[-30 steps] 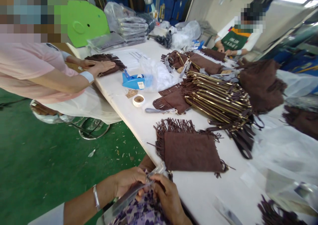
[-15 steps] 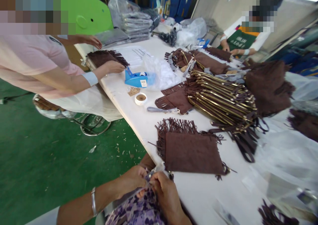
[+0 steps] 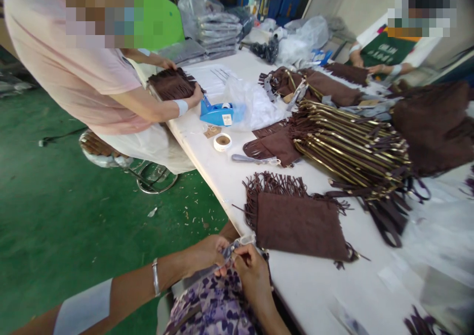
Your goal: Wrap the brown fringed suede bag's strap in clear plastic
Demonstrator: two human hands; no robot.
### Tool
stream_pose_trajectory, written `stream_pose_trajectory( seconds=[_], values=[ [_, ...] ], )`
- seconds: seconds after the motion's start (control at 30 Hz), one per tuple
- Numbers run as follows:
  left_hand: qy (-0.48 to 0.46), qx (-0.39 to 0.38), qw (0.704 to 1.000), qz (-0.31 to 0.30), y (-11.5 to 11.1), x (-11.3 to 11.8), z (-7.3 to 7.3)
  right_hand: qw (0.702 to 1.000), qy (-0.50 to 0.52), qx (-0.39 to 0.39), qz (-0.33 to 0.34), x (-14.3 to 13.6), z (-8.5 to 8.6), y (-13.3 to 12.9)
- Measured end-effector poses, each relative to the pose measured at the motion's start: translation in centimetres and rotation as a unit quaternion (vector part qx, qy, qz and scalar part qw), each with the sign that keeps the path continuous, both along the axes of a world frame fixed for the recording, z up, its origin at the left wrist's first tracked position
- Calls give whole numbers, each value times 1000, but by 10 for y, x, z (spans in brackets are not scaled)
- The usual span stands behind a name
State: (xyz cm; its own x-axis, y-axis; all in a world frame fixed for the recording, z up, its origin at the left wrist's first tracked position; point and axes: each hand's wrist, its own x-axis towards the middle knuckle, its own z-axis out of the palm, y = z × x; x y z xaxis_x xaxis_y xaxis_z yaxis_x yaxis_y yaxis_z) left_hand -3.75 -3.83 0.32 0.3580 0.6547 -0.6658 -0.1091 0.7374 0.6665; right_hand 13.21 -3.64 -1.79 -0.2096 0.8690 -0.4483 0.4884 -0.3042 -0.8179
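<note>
Low in the view, over a purple patterned garment (image 3: pixel 211 303), my left hand (image 3: pixel 211 256) is closed on a small grey strap in a clear wrapper (image 3: pixel 231 250). My right hand (image 3: pixel 254 271) pinches the same strap from the right side, close to the table edge. The strap's lower part is hidden by my fingers. Just beyond, a brown fringed pouch (image 3: pixel 299 224) lies flat on the white table (image 3: pixel 292 285). Another grey strap (image 3: pixel 255 160) rests farther up, near a roll of tape (image 3: pixel 222 142).
Gold-edged brown pouches (image 3: pixel 355 145) are stacked at the right. A blue tape dispenser (image 3: pixel 218 114) stands near the left edge. A person in pink (image 3: pixel 92 63) handles a fringed piece (image 3: pixel 172 84); another person (image 3: pixel 385 54) is at the far right. A stool (image 3: pixel 99 150) stands left.
The view has shifted, so the table contents appear farther right. My hands stay together on the strap, with more of it showing. The person in pink now has both hands on the fringed piece.
</note>
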Motion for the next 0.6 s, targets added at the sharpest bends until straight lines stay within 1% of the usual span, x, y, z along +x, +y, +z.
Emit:
stream_pose_trajectory(
  seconds=[0.13,0.3,0.4,0.43,0.5,0.53,0.6],
  values=[
    [0,8,1000,-3,-3,3,-1,1000,22,1,-14,-2,1,0],
    [14,9,1000,18,-4,8,-6,998,41,23,-42,-5,-2,-3],
    [13,-8,1000,16,-1,8,-11,998,54,20,-27,-2,-1,-5],
    [7,-15,1000,13,0,7,-13,998,51,32,-11,1,1,-6],
    [-12,-35,999,4,2,4,-16,994,38,96,46,8,4,-6],
    [-24,-45,999,-1,3,2,-17,987,26,138,84,12,5,-6],
    [-48,-65,997,-12,5,0,-19,960,-12,222,168,21,5,-3]
  ],
)
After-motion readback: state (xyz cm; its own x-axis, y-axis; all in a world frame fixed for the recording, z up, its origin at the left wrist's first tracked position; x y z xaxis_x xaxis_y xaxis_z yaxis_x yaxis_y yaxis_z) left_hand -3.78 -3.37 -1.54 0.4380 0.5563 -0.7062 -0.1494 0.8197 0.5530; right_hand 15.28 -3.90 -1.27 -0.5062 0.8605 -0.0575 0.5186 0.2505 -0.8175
